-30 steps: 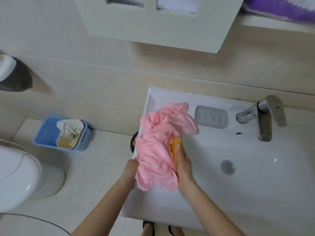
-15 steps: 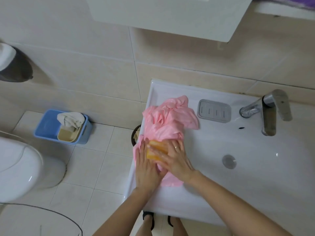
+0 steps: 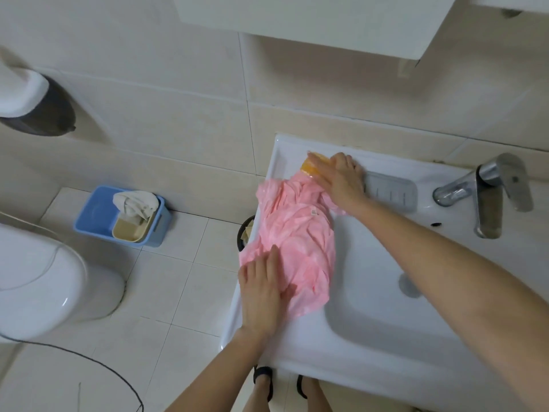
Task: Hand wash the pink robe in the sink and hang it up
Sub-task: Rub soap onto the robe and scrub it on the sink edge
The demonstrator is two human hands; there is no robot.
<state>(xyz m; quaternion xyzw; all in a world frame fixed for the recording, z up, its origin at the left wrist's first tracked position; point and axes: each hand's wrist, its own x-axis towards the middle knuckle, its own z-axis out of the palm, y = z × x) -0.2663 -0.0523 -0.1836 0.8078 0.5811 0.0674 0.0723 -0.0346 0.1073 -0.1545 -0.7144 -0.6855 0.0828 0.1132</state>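
Observation:
The wet pink robe (image 3: 297,236) lies bunched on the flat left ledge of the white sink (image 3: 371,337), one edge hanging over the left rim. My left hand (image 3: 261,289) presses flat on the robe's near end, fingers straight. My right hand (image 3: 338,179) is stretched to the robe's far end, by the back rim. It holds an orange bar of soap (image 3: 313,166) against the fabric there, and most of the bar is hidden beneath the fingers.
A grey soap dish (image 3: 392,191) sits on the back ledge beside my right hand. The chrome faucet (image 3: 487,194) stands at the back right; the drain (image 3: 408,285) lies in the basin. On the floor are a blue bin (image 3: 118,215) with a rag, a toilet (image 3: 44,281) and a black cable (image 3: 89,361).
My right hand slid the soap from the robe's near part up to its far end. My left hand stayed flat on the near end. The view shifted right and down.

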